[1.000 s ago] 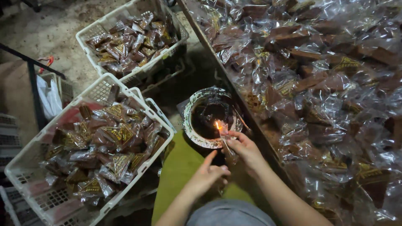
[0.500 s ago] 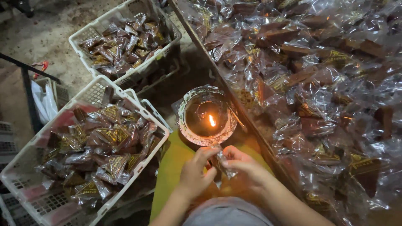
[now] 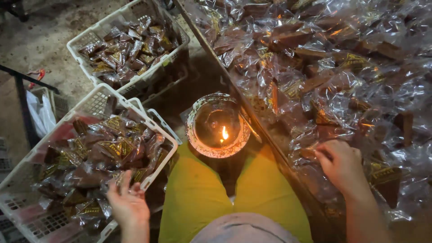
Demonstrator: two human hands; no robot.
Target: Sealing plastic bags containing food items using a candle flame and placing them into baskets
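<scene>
— Where does the flame bowl (image 3: 218, 126) sit?

— Between the knees, just left of the tabletop (image 3: 252, 121) edge. The heap of wrapped pieces (image 3: 324, 67) lies on that tabletop, with the right hand (image 3: 340, 163) on it.

— And the crates?

— The near crate (image 3: 85, 166) stands left of the legs, the left hand (image 3: 128, 202) at its rim. The far crate (image 3: 126, 49) lies behind it, on the floor (image 3: 40, 40).

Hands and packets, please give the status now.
Left hand open over packets in near crate. Right hand on packet pile, grip unclear. Lit flame bowl between them.
</scene>
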